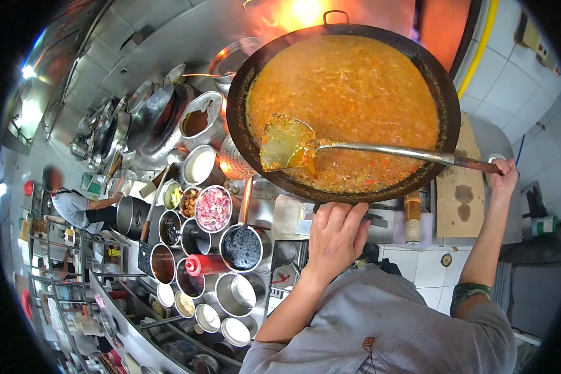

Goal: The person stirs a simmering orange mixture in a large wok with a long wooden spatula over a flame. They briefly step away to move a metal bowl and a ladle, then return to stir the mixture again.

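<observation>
A big dark wok is filled with a bubbling orange-brown sauce flecked with red. My right hand is closed around the wooden handle of a wok spatula. The spatula's metal shaft crosses the near part of the wok, and its broad blade, coated in sauce, is at the left side over the sauce. Something white shows at my right thumb. At the wok's near rim, my left hand has its fingers curled over the near loop handle, which they mostly hide.
Flames rise behind the wok. To the left stand several metal pots, including one of chopped red onion and one of dark liquid, plus a red squeeze bottle. Stained cardboard lies at right. Another person works far left.
</observation>
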A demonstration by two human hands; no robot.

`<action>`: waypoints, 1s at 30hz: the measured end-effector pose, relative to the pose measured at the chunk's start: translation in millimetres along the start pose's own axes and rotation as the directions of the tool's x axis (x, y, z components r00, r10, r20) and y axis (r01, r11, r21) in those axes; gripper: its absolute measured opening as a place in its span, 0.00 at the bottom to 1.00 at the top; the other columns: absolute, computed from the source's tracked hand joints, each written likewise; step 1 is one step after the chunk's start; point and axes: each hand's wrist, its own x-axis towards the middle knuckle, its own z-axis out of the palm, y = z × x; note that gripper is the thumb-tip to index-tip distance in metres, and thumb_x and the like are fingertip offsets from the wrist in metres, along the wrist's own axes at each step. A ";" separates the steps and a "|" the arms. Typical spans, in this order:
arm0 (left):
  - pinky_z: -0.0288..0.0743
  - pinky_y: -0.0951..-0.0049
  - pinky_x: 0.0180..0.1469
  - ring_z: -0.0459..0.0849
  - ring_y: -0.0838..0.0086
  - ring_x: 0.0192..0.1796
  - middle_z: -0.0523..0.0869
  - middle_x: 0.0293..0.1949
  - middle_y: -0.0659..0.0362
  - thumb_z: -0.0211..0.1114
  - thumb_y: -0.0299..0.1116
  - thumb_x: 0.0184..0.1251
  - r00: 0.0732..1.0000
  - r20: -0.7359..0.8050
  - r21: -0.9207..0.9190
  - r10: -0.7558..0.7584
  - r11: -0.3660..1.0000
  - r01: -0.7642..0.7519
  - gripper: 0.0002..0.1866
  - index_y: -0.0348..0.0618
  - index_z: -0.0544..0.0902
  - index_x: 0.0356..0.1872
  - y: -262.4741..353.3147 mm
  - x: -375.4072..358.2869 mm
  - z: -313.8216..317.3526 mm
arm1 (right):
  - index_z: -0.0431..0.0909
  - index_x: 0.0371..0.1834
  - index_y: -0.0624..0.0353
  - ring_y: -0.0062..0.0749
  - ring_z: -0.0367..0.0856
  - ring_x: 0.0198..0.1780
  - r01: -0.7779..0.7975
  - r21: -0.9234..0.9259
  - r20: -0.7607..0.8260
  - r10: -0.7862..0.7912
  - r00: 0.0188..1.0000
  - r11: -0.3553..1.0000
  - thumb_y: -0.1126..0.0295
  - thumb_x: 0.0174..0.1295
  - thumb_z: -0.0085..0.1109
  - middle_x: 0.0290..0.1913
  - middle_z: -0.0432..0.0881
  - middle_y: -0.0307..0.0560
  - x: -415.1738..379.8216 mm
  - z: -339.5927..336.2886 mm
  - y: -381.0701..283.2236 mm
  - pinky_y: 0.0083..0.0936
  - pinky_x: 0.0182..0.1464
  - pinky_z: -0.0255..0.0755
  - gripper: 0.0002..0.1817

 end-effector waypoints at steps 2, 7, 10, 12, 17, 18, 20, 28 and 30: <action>0.70 0.61 0.53 0.73 0.59 0.49 0.77 0.41 0.57 0.74 0.30 0.52 1.000 -0.008 -0.005 0.006 1.000 -0.006 0.22 0.47 0.80 0.51 -0.7 -1.1 1.1 | 0.57 0.22 0.50 0.23 0.54 0.17 0.052 0.009 0.022 -0.052 0.998 0.999 0.62 0.78 0.37 0.16 0.51 0.33 -18.1 18.9 7.5 0.24 0.24 0.57 0.20; 0.70 0.61 0.53 0.73 0.58 0.49 0.77 0.42 0.57 0.74 0.30 0.52 1.000 -0.002 0.000 0.006 1.000 -0.006 0.23 0.47 0.79 0.51 0.4 -2.6 0.5 | 0.58 0.22 0.51 0.22 0.52 0.17 0.221 -0.015 0.173 -0.215 0.961 0.975 0.61 0.78 0.40 0.16 0.52 0.34 -32.8 40.4 -5.6 0.23 0.24 0.56 0.21; 0.70 0.62 0.53 0.74 0.60 0.50 0.77 0.42 0.57 0.72 0.30 0.53 1.000 0.001 0.011 0.013 1.000 -0.013 0.22 0.47 0.79 0.52 0.3 -2.7 -0.5 | 0.59 0.22 0.52 0.22 0.51 0.18 0.318 -0.019 0.253 -0.303 0.919 0.948 0.61 0.77 0.42 0.17 0.51 0.33 -44.8 66.2 -20.7 0.23 0.24 0.55 0.21; 0.71 0.61 0.53 0.74 0.60 0.50 0.77 0.43 0.57 0.72 0.30 0.53 1.000 -0.001 0.010 0.016 1.000 -0.016 0.22 0.47 0.79 0.52 0.0 -3.4 0.1 | 0.59 0.23 0.53 0.22 0.50 0.18 0.379 -0.015 0.353 -0.350 0.868 0.925 0.61 0.77 0.43 0.17 0.50 0.32 -52.4 84.7 -35.7 0.22 0.24 0.54 0.20; 0.70 0.60 0.54 0.74 0.57 0.49 0.77 0.43 0.56 0.74 0.30 0.51 1.000 -0.001 -0.002 0.026 1.000 -0.026 0.23 0.47 0.79 0.51 -0.5 -3.9 0.4 | 0.66 0.26 0.58 0.25 0.57 0.26 0.515 0.062 0.512 -0.470 0.719 0.855 0.62 0.75 0.46 0.25 0.60 0.40 -81.4 146.5 -52.6 0.23 0.26 0.55 0.18; 0.70 0.59 0.53 0.74 0.57 0.49 0.77 0.43 0.56 0.74 0.30 0.51 1.000 0.000 -0.002 0.028 1.000 -0.028 0.23 0.46 0.79 0.51 -0.3 -3.7 -0.2 | 0.66 0.26 0.58 0.25 0.57 0.26 0.551 0.060 0.520 -0.498 0.695 0.832 0.62 0.75 0.46 0.25 0.60 0.39 -91.1 157.9 -51.2 0.23 0.26 0.55 0.18; 0.70 0.59 0.53 0.74 0.57 0.49 0.77 0.43 0.56 0.74 0.30 0.52 1.000 -0.001 0.000 0.029 1.000 -0.029 0.23 0.46 0.79 0.51 0.6 -3.5 -1.1 | 0.66 0.26 0.58 0.24 0.56 0.25 0.618 0.056 0.538 -0.545 0.643 0.784 0.61 0.75 0.47 0.24 0.60 0.39 -122.5 193.6 -28.1 0.22 0.25 0.55 0.18; 0.70 0.59 0.54 0.74 0.56 0.49 0.78 0.43 0.55 0.73 0.30 0.53 1.000 -0.008 -0.008 0.024 1.000 -0.025 0.22 0.46 0.79 0.51 0.9 -4.8 -1.4 | 0.66 0.24 0.52 0.22 0.54 0.17 0.543 -0.022 0.782 -0.324 0.533 0.839 0.58 0.78 0.40 0.18 0.58 0.33 -193.0 235.4 82.8 0.23 0.23 0.56 0.21; 0.70 0.59 0.54 0.74 0.56 0.50 0.78 0.44 0.55 0.73 0.30 0.53 1.000 -0.011 -0.003 0.019 1.000 -0.019 0.22 0.46 0.79 0.51 1.5 -5.1 -2.0 | 0.65 0.24 0.52 0.22 0.55 0.16 0.519 -0.046 0.789 -0.288 0.543 0.853 0.58 0.79 0.38 0.17 0.58 0.34 -195.1 232.4 105.4 0.24 0.23 0.56 0.21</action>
